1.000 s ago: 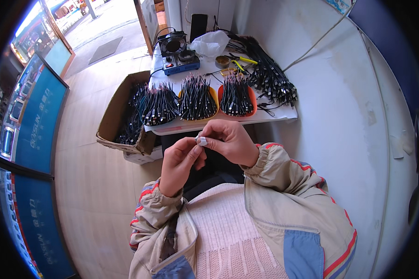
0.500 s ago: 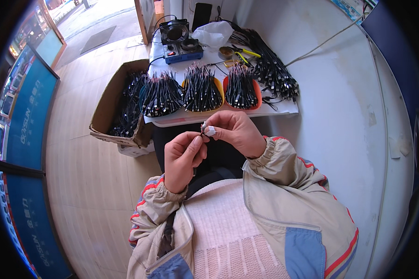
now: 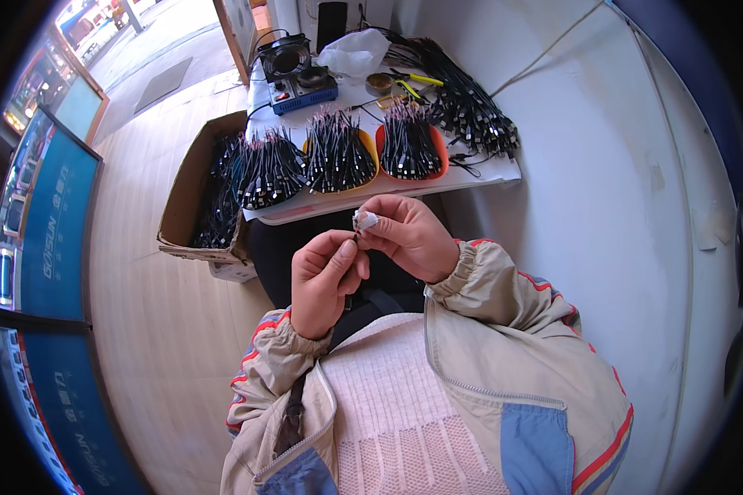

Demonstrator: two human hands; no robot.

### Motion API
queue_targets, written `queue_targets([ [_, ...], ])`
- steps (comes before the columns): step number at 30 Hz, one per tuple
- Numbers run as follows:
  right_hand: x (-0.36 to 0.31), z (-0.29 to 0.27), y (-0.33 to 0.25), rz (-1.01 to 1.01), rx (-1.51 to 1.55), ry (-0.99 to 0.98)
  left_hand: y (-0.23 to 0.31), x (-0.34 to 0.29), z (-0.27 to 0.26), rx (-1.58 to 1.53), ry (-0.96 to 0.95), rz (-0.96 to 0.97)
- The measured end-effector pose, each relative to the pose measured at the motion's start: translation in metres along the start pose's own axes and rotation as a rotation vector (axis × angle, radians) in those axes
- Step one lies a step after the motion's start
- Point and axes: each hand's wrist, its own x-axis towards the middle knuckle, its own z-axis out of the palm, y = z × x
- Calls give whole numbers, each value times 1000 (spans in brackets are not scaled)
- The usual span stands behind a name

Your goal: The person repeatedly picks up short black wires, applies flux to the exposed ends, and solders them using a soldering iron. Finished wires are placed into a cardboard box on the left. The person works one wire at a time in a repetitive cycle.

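In front of my chest both hands meet at the fingertips. My left hand (image 3: 324, 279) is closed in a pinch around a thin black cable (image 3: 356, 237), most of which its fingers hide. Against it, the thumb and index finger of my right hand (image 3: 413, 238) pinch the cable's fine wire ends, which are too small to make out well. A white wrap (image 3: 366, 220) covers the tip of my right thumb. Beyond my hands, black USB cables stand bunched in an orange tray (image 3: 443, 158), a yellow tray (image 3: 375, 157) and a dark teal one whose rim is mostly covered.
A white table (image 3: 305, 210) holds the trays, a blue heating device (image 3: 304, 95), a plastic bag (image 3: 355, 53), a small round tin (image 3: 379, 83), yellow-handled pliers (image 3: 425, 80) and a big pile of cables (image 3: 470, 115). Left of it stands a cardboard box (image 3: 188, 169) of cables. A white wall (image 3: 586, 206) rises at right.
My head view has shifted slightly, so the table sits a little further left and higher. My hands stay together; the right fingertips have drawn down closer to the left ones.
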Motion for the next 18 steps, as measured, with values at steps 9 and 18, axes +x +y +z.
queue_targets([
  [9, -9, 2, 16, -95, 138, 59, -11, 0, 5, 2, 2, 28],
  [18, -10, -12, 13, -16, 297, 14, -22, 13, 15, 192, 51, 120],
])
